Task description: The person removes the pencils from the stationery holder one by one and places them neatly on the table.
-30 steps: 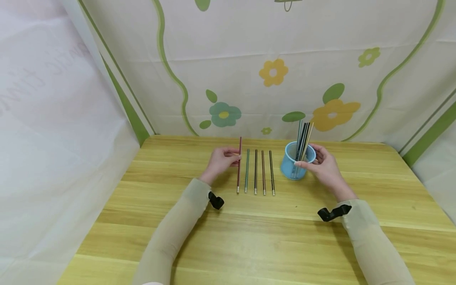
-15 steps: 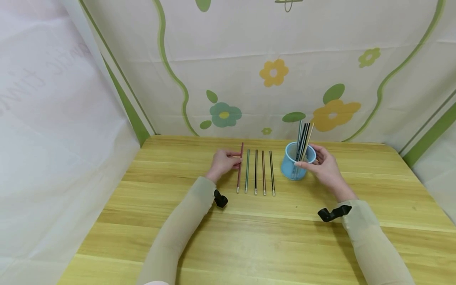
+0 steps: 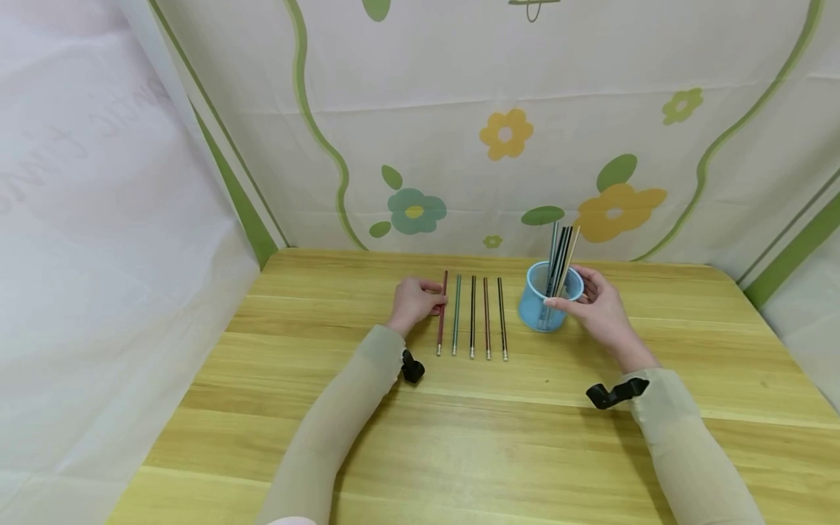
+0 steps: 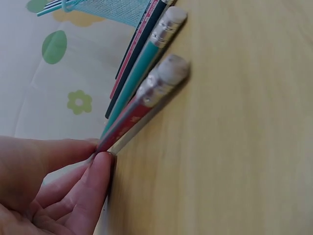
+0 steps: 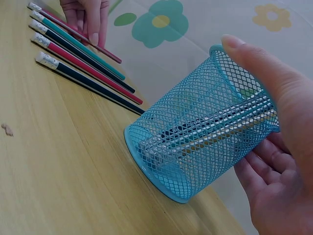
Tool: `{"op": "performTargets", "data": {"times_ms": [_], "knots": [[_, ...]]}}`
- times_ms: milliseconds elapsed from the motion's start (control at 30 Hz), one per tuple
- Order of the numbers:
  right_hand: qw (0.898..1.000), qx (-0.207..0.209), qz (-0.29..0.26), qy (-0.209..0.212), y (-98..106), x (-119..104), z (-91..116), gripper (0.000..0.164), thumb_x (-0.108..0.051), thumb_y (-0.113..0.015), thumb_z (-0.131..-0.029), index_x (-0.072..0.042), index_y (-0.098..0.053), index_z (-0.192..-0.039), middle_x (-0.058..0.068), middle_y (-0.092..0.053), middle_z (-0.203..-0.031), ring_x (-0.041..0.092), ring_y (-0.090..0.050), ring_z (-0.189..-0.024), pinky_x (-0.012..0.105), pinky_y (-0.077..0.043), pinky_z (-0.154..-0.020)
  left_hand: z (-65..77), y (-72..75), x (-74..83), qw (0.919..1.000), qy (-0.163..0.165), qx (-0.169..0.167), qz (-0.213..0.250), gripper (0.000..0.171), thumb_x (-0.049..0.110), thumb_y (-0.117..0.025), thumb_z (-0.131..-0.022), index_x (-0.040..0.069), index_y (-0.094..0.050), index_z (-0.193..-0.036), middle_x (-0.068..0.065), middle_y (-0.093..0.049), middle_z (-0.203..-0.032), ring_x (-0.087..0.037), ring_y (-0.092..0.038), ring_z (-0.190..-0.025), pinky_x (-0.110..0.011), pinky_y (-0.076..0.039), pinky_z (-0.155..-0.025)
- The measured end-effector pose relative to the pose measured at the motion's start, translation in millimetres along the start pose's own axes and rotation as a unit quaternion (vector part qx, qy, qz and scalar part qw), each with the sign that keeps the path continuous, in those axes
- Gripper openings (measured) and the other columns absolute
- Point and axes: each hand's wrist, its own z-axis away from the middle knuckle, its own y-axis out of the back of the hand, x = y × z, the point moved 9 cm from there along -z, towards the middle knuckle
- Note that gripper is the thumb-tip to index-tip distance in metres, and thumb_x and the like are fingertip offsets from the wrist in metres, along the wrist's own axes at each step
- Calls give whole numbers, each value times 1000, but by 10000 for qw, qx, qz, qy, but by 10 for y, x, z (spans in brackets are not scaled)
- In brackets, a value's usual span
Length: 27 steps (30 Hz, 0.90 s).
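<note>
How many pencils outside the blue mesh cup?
5, left to right: red pencil in the left hand; teal pencil, black pencil, second red pencil, last black pencil on wooden table.

Site is a cloth-screened tabletop workspace; the type of premises around it cannot be determined. A wood-grain table (image 3: 492,452) extends beneath the left hand (image 3: 415,300) and the right hand (image 3: 600,310). Creased, flower-printed cloth (image 3: 420,131) hangs beyond both. Faintly lettered sheeting (image 3: 98,292) hangs left of the left hand; a plain panel (image 3: 810,317), right of the right.
</note>
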Motion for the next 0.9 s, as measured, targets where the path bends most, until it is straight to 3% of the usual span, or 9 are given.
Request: {"op": "performTargets", "data": {"times_ms": [167,900], "knots": [[10000,17,31,8,-6,-5,6,84,-26,-84,-88,-4,-37,-153,18,-47,-147,33,-47,-132,11,-45,-96,12,-20,23,9997,-24,1,-225,22,4,-77,-91,-3,-74,-112,-11,-74,-92,-19,-72,-71,-26,-61,-63],[10000,-21,4,48,5,-8,-11,84,-20,-83,-89,-2,-34,-155,21,-44,-150,37,-44,-135,9,-44,-95,-14,-34,-13,9998,-49,-27,-211,18,4,-77,-92,-2,-75,-108,-9,-74,-85,-18,-72,-69,-27,-61,-61]]}}
